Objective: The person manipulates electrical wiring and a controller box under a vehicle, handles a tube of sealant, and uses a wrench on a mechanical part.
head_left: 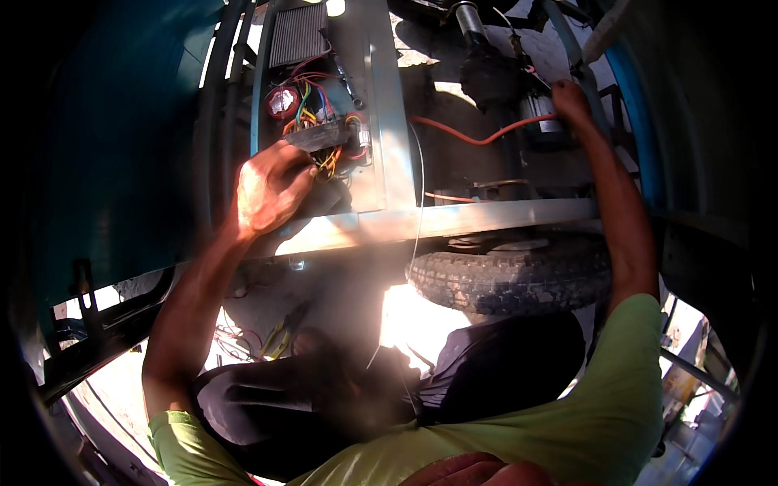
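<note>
My left hand (274, 188) is closed, thumb against fingers, at a bundle of coloured wires (327, 160) in the metal frame. A dark flat strip (318, 136) lies across the wires beside its fingertips. To the far right, my right hand (572, 100) is closed beside a dark cylindrical part with a pale label (545, 112). What its fingers hold is hidden. An orange cable (485, 141) sags from the frame's middle rail over to that hand. Above the left hand sit a round red part (282, 102), a wrench (348, 84) and a finned metal box (298, 37).
A pale crossbar (454, 217) runs in front of me, with a tyre (510, 275) beneath its right half. Yellow-handled pliers (280, 337) lie on the ground by loose wires (233, 342). A thin pale wire (420, 186) hangs down from the frame. Blue panels (121, 154) stand at the left.
</note>
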The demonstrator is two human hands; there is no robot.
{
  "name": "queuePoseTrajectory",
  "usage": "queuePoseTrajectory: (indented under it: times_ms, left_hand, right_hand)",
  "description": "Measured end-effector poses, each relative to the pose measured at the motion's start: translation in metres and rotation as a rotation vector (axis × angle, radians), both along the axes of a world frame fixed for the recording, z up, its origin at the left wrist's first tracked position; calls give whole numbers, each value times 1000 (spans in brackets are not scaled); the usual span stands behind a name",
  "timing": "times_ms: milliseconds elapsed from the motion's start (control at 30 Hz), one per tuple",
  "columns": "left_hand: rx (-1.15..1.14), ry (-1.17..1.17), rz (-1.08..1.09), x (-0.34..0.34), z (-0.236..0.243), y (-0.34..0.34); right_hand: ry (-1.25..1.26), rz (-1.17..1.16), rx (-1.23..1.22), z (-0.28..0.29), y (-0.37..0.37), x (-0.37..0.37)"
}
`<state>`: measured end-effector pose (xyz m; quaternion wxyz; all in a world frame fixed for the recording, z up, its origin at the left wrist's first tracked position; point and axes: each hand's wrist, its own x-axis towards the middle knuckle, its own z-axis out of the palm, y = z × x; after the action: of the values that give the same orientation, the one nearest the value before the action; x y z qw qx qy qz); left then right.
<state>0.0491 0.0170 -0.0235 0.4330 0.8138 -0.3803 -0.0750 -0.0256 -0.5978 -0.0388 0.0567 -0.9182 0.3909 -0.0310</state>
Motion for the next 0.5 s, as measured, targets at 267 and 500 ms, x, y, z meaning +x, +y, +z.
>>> queuePoseTrajectory:
  times_ms: [267,500]
  left_hand:
    - [34,-9,-4,1,2,0]
    - [51,-16,-8,1,5,-1]
  right_hand:
    - [69,90,10,-16,-33,-5]
    - [-31,119,52,-21,-51,-4]
